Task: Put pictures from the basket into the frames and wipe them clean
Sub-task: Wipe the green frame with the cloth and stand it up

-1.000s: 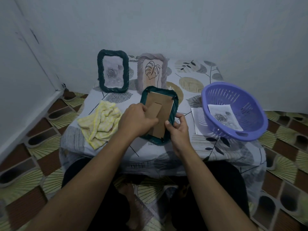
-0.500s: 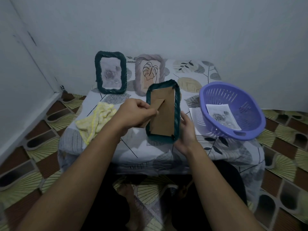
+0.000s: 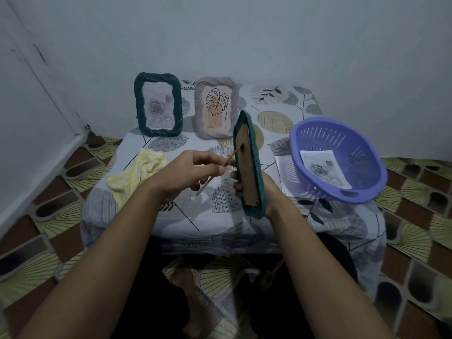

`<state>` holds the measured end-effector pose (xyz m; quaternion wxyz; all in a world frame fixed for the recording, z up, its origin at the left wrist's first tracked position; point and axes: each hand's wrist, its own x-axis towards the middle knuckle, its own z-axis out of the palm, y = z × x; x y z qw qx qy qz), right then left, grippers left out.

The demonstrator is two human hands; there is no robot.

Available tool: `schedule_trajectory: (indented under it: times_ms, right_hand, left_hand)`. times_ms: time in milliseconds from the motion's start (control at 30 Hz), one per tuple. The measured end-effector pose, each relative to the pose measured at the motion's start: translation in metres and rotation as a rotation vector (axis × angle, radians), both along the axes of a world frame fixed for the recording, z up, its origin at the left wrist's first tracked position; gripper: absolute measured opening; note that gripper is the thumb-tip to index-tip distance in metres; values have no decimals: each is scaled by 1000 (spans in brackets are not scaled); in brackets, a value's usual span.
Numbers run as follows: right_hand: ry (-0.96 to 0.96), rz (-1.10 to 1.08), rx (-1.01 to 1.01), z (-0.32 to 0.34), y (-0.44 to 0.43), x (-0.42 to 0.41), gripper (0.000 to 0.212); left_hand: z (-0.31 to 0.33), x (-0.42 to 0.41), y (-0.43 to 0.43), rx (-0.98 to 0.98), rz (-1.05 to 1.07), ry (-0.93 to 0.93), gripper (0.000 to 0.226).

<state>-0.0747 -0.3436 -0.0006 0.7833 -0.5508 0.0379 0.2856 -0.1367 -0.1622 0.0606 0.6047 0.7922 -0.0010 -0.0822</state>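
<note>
The table (draped in a leaf-print sheet) carries a purple basket at its right. Two filled frames stand upright at the back: a green frame on the left and a mauve frame just beside it. A third frame is held above the table's middle, nearly edge-on, with its brown backing facing left. A yellow rag lies crumpled at the left. The right hand grips the third frame's lower end, fingers curled over the backing. The left hand pinches the backing's stand between thumb and fingers. One picture lies inside the basket.
</note>
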Motion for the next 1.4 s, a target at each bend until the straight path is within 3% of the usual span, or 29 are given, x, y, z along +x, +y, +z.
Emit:
schedule_trajectory:
  times_ms: [100, 300, 633, 733, 833, 1100, 1233, 1400]
  right_hand:
    - [-98, -21, -72, 0, -6, -4, 27]
    - [-231, -233, -239, -4, -9, 0, 31]
    - [-402, -448, -396, 4, -24, 7, 19]
    - [-479, -454, -444, 5, -25, 10, 15]
    - [-565, -456, -467, 8, -23, 14, 16]
    - [-770, -429, -692, 24, -25, 39, 36]
    - [-807, -358, -1143, 31, -29, 64, 65]
    - [-699, -334, -1144, 42, -38, 100, 52]
  left_hand:
    - [-5, 0, 4, 97, -31, -52, 22]
    - [-27, 8, -3, 280, 232, -228, 24]
    - [-30, 35, -32, -362, 333, 180, 39]
    - [-31, 44, -32, -508, 253, 311, 54]
    - [-32, 57, -33, -596, 156, 301, 67]
    - [-32, 113, -44, -605, 331, 123, 57]
    - [-28, 141, -51, -592, 316, 89, 57]
    - [-32, 182, -59, -558, 281, 69, 60]
